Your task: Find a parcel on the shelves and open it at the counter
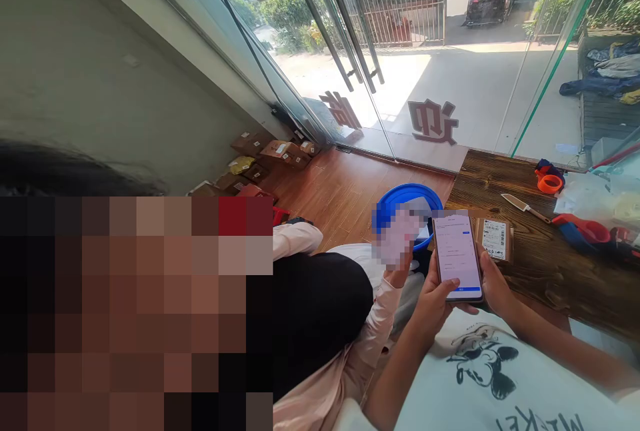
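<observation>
Left hand [436, 300] and right hand [494, 280] pinch the phone [457, 259] by opposite edges, apparently steadying its lit screen [453, 238] for viewing, left thumb [448, 288] laid across it.

One black-edged phone [457, 251], one knife [526, 208]

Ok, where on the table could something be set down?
Bare wood shows on the table between parcel, knife and glass, and between parcel, knife and right forearm. Crowded: right of the knife, around the plastic bag.
</observation>
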A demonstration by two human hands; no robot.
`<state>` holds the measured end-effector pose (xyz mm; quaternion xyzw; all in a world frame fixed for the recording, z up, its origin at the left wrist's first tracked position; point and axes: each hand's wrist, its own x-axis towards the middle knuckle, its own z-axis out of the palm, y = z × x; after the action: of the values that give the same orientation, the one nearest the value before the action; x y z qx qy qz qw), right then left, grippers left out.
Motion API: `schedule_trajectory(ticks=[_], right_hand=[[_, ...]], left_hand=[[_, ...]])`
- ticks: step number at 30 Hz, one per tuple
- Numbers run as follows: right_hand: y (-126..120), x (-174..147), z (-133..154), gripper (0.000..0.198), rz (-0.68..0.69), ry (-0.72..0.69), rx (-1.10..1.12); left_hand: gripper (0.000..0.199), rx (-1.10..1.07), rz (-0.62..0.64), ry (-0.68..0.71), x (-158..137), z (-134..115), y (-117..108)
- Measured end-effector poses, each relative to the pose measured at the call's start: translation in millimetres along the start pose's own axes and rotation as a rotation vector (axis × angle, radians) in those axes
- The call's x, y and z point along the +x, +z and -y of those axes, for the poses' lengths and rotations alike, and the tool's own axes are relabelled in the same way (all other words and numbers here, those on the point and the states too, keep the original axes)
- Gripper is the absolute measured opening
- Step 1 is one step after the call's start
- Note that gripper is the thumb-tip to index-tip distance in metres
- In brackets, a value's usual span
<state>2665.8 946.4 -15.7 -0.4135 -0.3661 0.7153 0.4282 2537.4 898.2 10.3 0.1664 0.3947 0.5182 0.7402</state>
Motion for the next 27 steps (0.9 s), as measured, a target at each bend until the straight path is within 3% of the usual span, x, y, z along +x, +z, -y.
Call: schedule_trajectory(ticks=[7,14,27], right_hand=[[5,0,4,0.079,-0.012,-0.001,0.013],[9,-1,6,0.079,-0.029,-0.008,0.005],[12,-1,8,0.086,0.032,0.012,0.008]], left_hand=[[0.102,-0.034,0.039,0.014,-2,-4,-1],[0.108,-0.126,0.082,0.017,1,-4,-6],[0.108,-0.136,0.060,0.025,2,-3,-8]])
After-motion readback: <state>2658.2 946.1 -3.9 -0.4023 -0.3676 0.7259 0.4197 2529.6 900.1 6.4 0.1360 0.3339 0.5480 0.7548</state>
